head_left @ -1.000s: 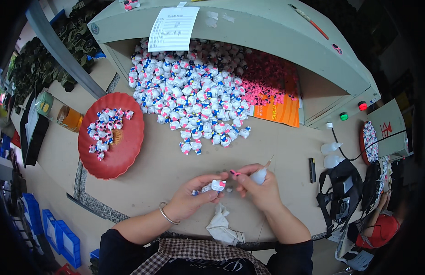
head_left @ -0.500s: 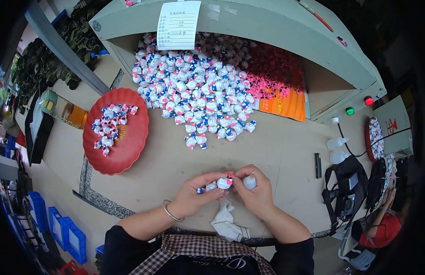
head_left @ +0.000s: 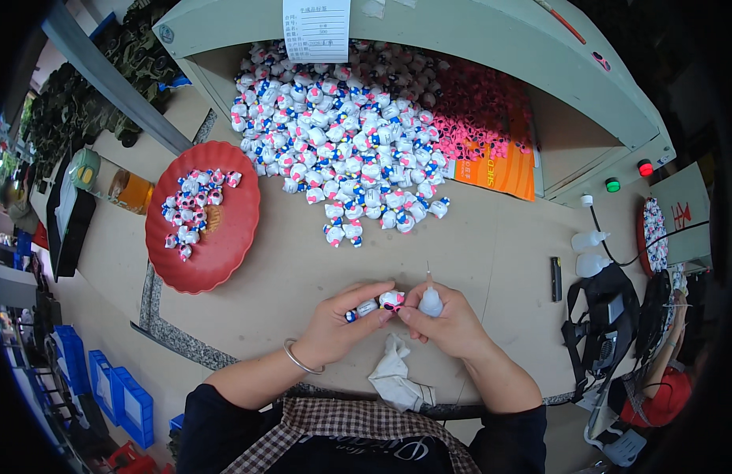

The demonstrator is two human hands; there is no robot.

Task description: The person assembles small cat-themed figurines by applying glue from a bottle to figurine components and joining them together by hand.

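Note:
Over the near middle of the table, my left hand (head_left: 334,320) is closed around small white figurines with blue and pink parts. One figurine (head_left: 392,299) shows between its fingertips with a pink-and-dark piece on it, which looks like tiny glasses. Another figurine (head_left: 366,306) lies along the palm. My right hand (head_left: 453,325) grips a small translucent squeeze bottle (head_left: 431,303) with a thin needle tip pointing up and away. Its thumb and forefinger meet at the pink-and-dark piece; whether they still pinch it is hard to see.
A big pile of similar figurines (head_left: 334,134) spills from under a grey-green shelf, beside small pink pieces (head_left: 480,130). At left, a scalloped red plate (head_left: 236,265) holds several figurines. A white cloth (head_left: 394,371) lies near the edge; two bottles (head_left: 591,265) and a black bag stand right.
The pink piece, held up at the figurine's top before, now sits against its front. My right thumb and fingers have shifted lower, and the bottle stands more upright. The whole view has shifted slightly.

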